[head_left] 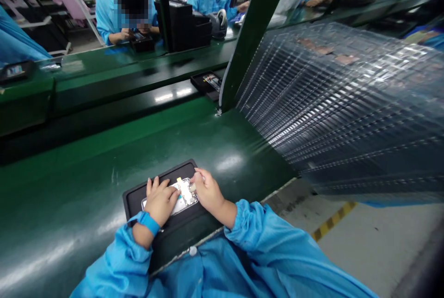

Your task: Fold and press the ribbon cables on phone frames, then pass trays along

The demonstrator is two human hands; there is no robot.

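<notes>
An opened phone (186, 192) lies in a shallow black tray (135, 198), its inner board exposed and a small yellow tab sticking out from its far edge. My left hand (161, 200) rests over the left part of the phone, fingers extended and fingertips touching it. A blue band circles that wrist. At the phone's right end, my right hand (209, 191) is closed, thumb and fingers pressed together against the board. Whatever those fingers may hold is too small to make out.
My green workbench (86, 187) has its front edge close to my body. Stacked clear plastic trays (333, 113) rise at the right, beside a slanted green post (251, 34). Another black tray (204, 86) sits on the dark conveyor strip. Across it, co-workers in blue work.
</notes>
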